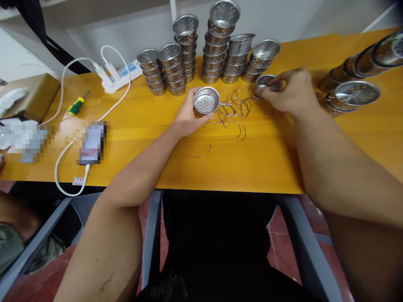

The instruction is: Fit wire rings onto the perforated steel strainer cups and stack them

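Armrests [151, 235] of a grey chair flank the person's dark-clothed lap [214, 243] at the bottom centre, above a reddish tiled floor [280, 247]. Beyond the near edge of the tabletop [176, 172], one stray curved wire [201, 156] lies apart, and farther in, a loose tangle of wires [234, 109] spreads between the hands. Left of it, the left hand [190, 113] has its fingers wrapped firmly around a perforated metal cup [207, 100], mouth upward. Right of it, the right hand [291, 92] is blurred, its fingers at the rim of a second cup [263, 79]; whether they grip or merely touch it cannot be told.

Because the wires overlap, lifting one could drag or scatter others. The right-hand stacks [355, 94] stand near the right forearm [340, 155], so a sideways swing might knock them over. Behind the tangle, the tall central stack [217, 48] looks likely to topple if bumped, being high and narrow.

The tabletop is glossy yellow-orange wood. At the left of the frame it carries a phone [92, 144], then a green-and-yellow screwdriver [77, 105] and a white power strip [130, 75]; a pale wall [267, 21] rises behind, across the top
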`<state>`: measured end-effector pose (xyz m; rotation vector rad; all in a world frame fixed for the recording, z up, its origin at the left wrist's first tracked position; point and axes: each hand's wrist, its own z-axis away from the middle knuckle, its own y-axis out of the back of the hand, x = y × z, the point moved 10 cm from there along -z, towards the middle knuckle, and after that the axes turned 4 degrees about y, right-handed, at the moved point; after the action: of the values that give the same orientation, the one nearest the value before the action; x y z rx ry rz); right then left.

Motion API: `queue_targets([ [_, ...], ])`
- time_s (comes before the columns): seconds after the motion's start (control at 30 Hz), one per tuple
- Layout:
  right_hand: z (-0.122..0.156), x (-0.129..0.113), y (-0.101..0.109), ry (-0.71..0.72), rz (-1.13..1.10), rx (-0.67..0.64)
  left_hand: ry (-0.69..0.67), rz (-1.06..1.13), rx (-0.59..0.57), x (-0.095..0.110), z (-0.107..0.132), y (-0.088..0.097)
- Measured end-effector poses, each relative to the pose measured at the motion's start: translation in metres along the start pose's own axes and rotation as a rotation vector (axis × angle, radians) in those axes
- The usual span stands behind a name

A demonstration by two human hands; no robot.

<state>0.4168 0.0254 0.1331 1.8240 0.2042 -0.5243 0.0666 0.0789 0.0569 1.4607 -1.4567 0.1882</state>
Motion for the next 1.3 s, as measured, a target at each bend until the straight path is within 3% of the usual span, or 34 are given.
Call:
queue_targets([
  [0.1,0.006,-0.023,0.012,0.214,-0.072,0.163,0.004,-0.003,-0.014,0.002,-0.001,-0.001],
  [0.17,0.014,-0.046,-0.006,0.392,-0.176,0.063,0.003,-0.004,-0.014,0.003,-0.002,-0.001],
  [0.27,0.03,-0.078,-0.05,0.583,-0.224,-0.158,0.008,0.001,0.001,0.003,-0.003,0.0],
  [0.37,0.035,-0.089,-0.081,0.596,-0.179,-0.206,0.009,0.012,0.009,0.002,-0.004,0.0],
  [0.43,0.032,-0.087,-0.088,0.558,-0.167,-0.18,0.006,0.007,0.0,0.004,-0.004,-0.001],
  [0.67,0.028,-0.086,-0.078,0.579,-0.129,-0.169,0.015,0.007,0.003,0.008,-0.003,0.0],
  [1.3,0.039,-0.097,-0.039,0.552,-0.277,-0.098,-0.025,0.012,-0.001,-0.001,-0.003,-0.004],
])
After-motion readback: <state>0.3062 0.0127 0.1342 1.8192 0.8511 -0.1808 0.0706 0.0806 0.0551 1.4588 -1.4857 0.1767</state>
